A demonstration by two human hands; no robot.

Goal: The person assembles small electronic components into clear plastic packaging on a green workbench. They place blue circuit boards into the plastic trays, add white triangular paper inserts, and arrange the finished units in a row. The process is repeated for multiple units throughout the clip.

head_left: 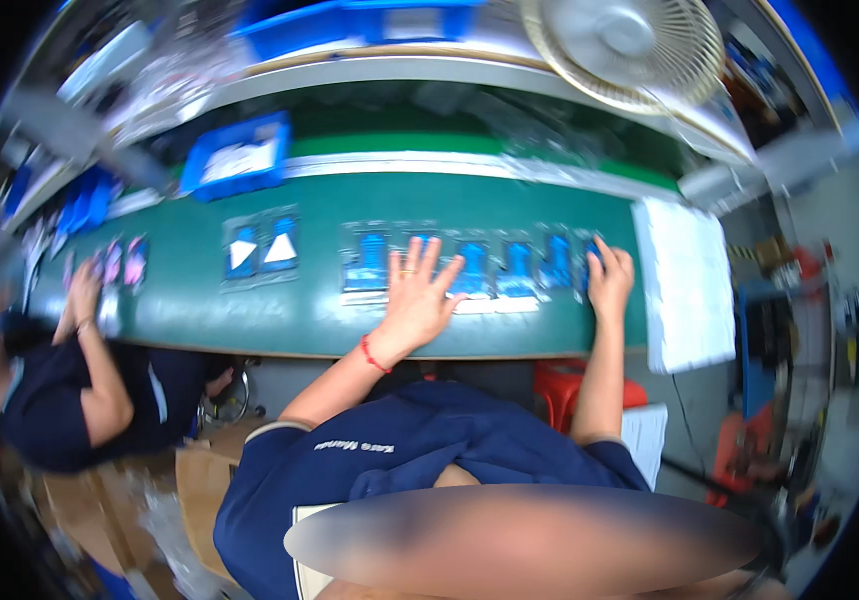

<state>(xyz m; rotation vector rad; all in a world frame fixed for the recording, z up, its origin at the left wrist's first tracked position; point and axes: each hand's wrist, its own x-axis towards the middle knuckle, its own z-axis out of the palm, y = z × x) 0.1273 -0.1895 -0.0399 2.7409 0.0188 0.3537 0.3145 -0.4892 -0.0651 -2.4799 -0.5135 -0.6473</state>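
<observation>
A row of several clear plastic packets with blue pieces inside lies across the green bench top (320,320) in front of me. My left hand (418,300) lies flat over the packets in the left part of the row, fingers spread, partly hiding a blue piece. At the row's right end, my right hand (610,283) is curled, with thumb and fingertips at the edge of the last packet (591,258). Between the hands are a packet with a blue piece (518,268) and another packet (557,262). A packet (366,262) is left of my left hand.
Two packets with white triangles (261,247) lie further left. A blue bin (238,155) stands behind them. At right lies a white stack (685,285); a fan (630,45) is above. Another person (90,390) works at the far left, near pink pieces (125,260).
</observation>
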